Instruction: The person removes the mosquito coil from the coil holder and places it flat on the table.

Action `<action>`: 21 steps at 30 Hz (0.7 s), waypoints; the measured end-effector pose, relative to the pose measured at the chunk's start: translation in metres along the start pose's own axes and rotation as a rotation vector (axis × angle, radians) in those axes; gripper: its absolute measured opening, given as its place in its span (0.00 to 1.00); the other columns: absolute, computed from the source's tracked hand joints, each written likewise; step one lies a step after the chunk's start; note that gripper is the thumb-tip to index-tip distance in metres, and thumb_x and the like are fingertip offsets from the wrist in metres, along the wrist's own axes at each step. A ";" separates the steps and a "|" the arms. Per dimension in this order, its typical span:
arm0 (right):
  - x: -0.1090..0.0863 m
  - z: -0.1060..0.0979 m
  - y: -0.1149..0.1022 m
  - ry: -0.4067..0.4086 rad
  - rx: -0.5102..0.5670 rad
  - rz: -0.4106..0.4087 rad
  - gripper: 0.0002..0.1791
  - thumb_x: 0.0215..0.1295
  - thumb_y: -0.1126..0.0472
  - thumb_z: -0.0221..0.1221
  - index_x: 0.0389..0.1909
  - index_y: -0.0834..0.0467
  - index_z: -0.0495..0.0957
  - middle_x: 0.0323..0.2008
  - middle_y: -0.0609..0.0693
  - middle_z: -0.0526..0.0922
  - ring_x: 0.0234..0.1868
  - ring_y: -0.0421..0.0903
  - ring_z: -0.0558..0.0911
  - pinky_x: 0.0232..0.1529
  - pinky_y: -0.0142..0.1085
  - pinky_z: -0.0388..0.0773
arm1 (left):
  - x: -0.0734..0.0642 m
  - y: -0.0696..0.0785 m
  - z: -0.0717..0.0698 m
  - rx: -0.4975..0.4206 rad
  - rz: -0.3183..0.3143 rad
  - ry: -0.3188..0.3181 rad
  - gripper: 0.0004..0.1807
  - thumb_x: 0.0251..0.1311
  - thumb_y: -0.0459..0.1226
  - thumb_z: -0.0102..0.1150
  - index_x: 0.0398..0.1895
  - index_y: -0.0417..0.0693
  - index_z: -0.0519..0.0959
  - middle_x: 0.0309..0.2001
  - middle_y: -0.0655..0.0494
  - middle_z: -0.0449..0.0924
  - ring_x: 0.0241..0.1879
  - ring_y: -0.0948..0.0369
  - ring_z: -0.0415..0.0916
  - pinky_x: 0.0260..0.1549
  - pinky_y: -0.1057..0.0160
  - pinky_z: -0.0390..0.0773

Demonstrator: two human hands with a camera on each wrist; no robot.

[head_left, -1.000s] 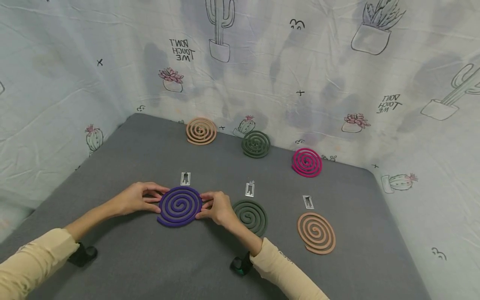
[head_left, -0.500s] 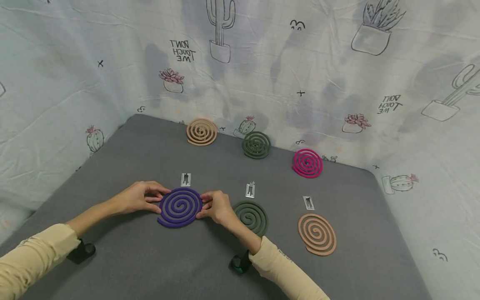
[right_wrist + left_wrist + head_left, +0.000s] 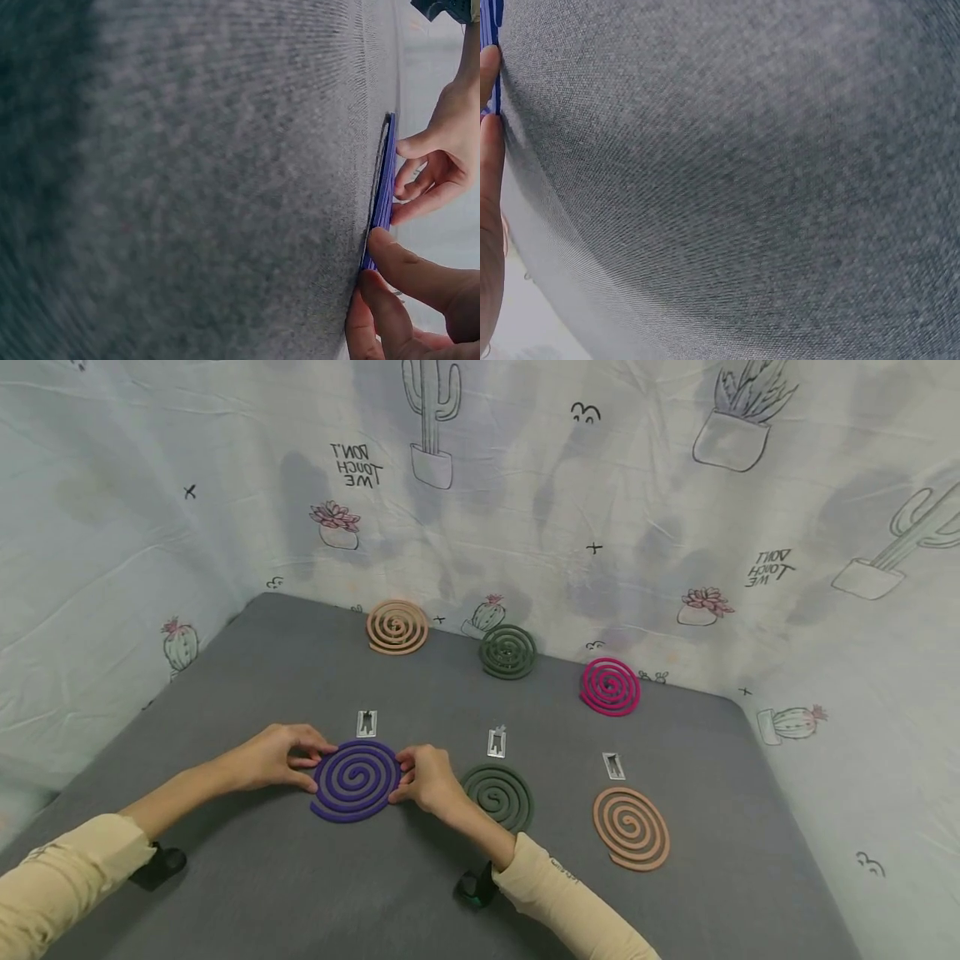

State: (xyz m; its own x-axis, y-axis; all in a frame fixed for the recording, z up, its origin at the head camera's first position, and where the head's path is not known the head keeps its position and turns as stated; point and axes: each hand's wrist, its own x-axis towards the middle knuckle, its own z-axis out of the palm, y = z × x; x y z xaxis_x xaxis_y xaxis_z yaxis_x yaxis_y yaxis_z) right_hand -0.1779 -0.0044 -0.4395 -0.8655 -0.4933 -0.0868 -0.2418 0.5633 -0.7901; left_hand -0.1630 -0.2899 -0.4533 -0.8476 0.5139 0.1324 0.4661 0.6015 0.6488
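A purple mosquito coil [image 3: 356,781] lies flat on the grey table between my two hands. My left hand [image 3: 273,758] pinches its left rim, thumb toward me and fingers on the far side. On the opposite rim, my right hand [image 3: 429,777] does the same. Seen from the right wrist, the coil [image 3: 383,187] is edge-on close to the cloth, with fingertips of both hands at its edge. Only a sliver of the coil [image 3: 490,30] shows in the left wrist view. Just beyond it sits a small metal coil stand [image 3: 367,724].
To the right lie a dark green coil [image 3: 497,797], partly behind my right forearm, and an orange coil [image 3: 631,829]. Two metal stands [image 3: 497,742] [image 3: 613,766] are beyond them. Along the back edge are orange [image 3: 397,627], green [image 3: 507,652] and pink [image 3: 611,687] coils, before a printed curtain.
The head view has shifted slightly. Both hands keep their hold on the purple mosquito coil, which stays in about the same place on the table.
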 end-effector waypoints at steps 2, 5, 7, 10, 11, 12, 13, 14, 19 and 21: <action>0.000 -0.001 -0.001 0.002 -0.008 0.012 0.29 0.50 0.78 0.81 0.55 0.75 0.84 0.42 0.61 0.89 0.34 0.46 0.89 0.35 0.25 0.83 | 0.000 0.000 -0.001 0.011 0.002 0.003 0.28 0.44 0.29 0.89 0.50 0.25 0.88 0.46 0.43 0.89 0.43 0.78 0.77 0.42 0.70 0.90; -0.001 -0.006 -0.003 0.012 0.003 0.042 0.33 0.51 0.77 0.82 0.59 0.74 0.82 0.44 0.60 0.87 0.34 0.46 0.90 0.38 0.26 0.83 | -0.001 -0.001 -0.003 0.013 0.002 0.021 0.30 0.45 0.30 0.89 0.52 0.27 0.87 0.45 0.45 0.89 0.42 0.75 0.80 0.40 0.68 0.90; -0.002 -0.014 -0.004 0.028 0.021 0.047 0.34 0.53 0.75 0.81 0.62 0.73 0.80 0.48 0.62 0.86 0.36 0.50 0.91 0.40 0.29 0.85 | -0.001 -0.002 -0.007 -0.005 0.002 0.046 0.30 0.47 0.30 0.88 0.54 0.28 0.87 0.45 0.45 0.89 0.42 0.74 0.81 0.39 0.67 0.91; -0.003 -0.037 -0.006 0.073 0.037 0.034 0.32 0.58 0.72 0.80 0.63 0.71 0.80 0.56 0.65 0.86 0.44 0.56 0.91 0.43 0.34 0.88 | 0.001 -0.006 -0.019 -0.033 0.013 0.112 0.28 0.51 0.27 0.85 0.57 0.29 0.86 0.47 0.46 0.89 0.45 0.76 0.81 0.39 0.68 0.91; -0.002 -0.046 -0.006 0.093 0.044 0.026 0.30 0.59 0.72 0.79 0.62 0.70 0.80 0.58 0.66 0.85 0.47 0.57 0.90 0.44 0.36 0.89 | 0.002 -0.009 -0.024 -0.040 0.017 0.137 0.27 0.52 0.26 0.83 0.58 0.29 0.86 0.48 0.50 0.89 0.46 0.77 0.81 0.40 0.69 0.91; 0.001 -0.054 -0.007 0.113 0.060 0.024 0.28 0.61 0.71 0.78 0.62 0.69 0.81 0.60 0.66 0.86 0.50 0.58 0.90 0.46 0.37 0.89 | 0.005 -0.011 -0.030 -0.038 0.025 0.168 0.27 0.53 0.25 0.82 0.58 0.29 0.86 0.49 0.56 0.90 0.46 0.79 0.81 0.40 0.71 0.90; 0.004 -0.063 -0.007 0.132 0.085 0.019 0.27 0.63 0.70 0.77 0.62 0.69 0.82 0.62 0.66 0.86 0.53 0.60 0.89 0.48 0.39 0.90 | 0.008 -0.014 -0.035 -0.037 0.031 0.198 0.26 0.54 0.24 0.81 0.58 0.29 0.86 0.49 0.63 0.90 0.47 0.80 0.81 0.42 0.74 0.89; 0.009 -0.070 -0.007 0.149 0.123 0.019 0.26 0.64 0.70 0.76 0.62 0.69 0.83 0.63 0.66 0.85 0.55 0.61 0.88 0.50 0.41 0.90 | 0.012 -0.016 -0.041 -0.034 0.037 0.227 0.26 0.55 0.22 0.79 0.59 0.28 0.85 0.50 0.71 0.89 0.47 0.82 0.80 0.43 0.76 0.87; 0.051 -0.099 -0.003 0.196 0.346 -0.009 0.23 0.70 0.74 0.70 0.65 0.70 0.82 0.67 0.67 0.83 0.63 0.63 0.85 0.62 0.45 0.88 | 0.043 -0.021 -0.065 -0.078 -0.005 0.326 0.26 0.60 0.20 0.74 0.62 0.25 0.83 0.48 0.95 0.78 0.48 0.87 0.79 0.47 0.85 0.80; 0.072 -0.110 -0.001 0.207 0.422 -0.007 0.23 0.72 0.75 0.67 0.67 0.70 0.81 0.69 0.67 0.82 0.65 0.64 0.84 0.66 0.46 0.87 | 0.060 -0.021 -0.073 -0.097 -0.051 0.341 0.25 0.64 0.22 0.73 0.65 0.27 0.82 0.46 0.95 0.78 0.48 0.88 0.79 0.47 0.86 0.78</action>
State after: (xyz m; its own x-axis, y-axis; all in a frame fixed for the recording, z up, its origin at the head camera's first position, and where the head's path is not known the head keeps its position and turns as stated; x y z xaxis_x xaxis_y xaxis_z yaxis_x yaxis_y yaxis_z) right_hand -0.2878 0.0323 -0.3781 -0.9440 -0.3299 0.0085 -0.0858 0.2206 -0.9716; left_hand -0.2419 -0.3165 -0.4047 -0.9127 0.2410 0.3300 0.4086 0.5515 0.7272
